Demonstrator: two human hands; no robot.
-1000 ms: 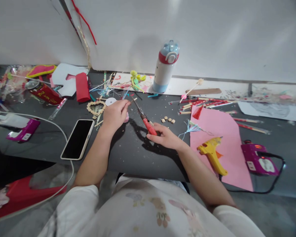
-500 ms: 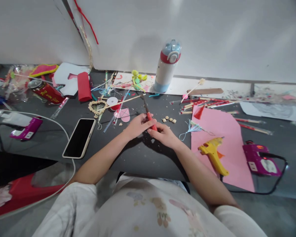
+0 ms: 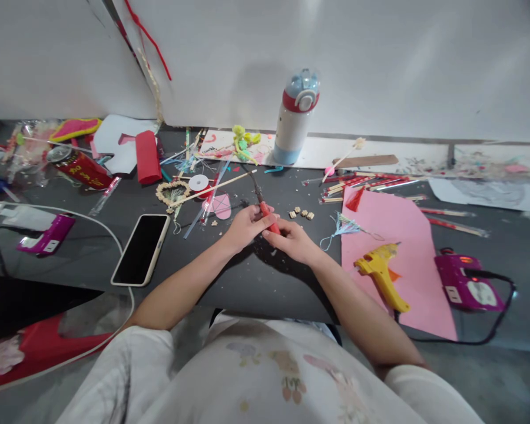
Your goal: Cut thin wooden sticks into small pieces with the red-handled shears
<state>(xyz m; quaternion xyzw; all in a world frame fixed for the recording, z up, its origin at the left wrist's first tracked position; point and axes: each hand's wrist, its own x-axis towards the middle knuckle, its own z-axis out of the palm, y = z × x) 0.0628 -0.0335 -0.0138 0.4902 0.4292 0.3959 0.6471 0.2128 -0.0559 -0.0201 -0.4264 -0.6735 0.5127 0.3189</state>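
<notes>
A red-handled tool (image 3: 269,218) with a narrow, dark metal end points away from me over the grey table; I cannot make out its exact kind. My left hand (image 3: 248,228) closes on its handle, the thumb lying across it. From the other side, my right hand (image 3: 294,238) grips the lower part of the same handle. Small pale wooden pieces (image 3: 304,213) lie just beyond my right hand. Left of the tool are a pink paper piece (image 3: 222,206), a white spool (image 3: 199,182), a thin wooden stick (image 3: 223,185) and a heart-shaped ornament (image 3: 173,193).
A bottle (image 3: 294,121) stands at the back against the white partition. At left lie a phone (image 3: 142,248), a red can (image 3: 80,168) and a power strip (image 3: 48,232). A yellow glue gun (image 3: 382,274) rests on pink paper (image 3: 406,235), near a purple power box (image 3: 468,281).
The whole view has shifted slightly. Both hands stay on the red-handled tool in almost the same pose, and the table items keep their places.
</notes>
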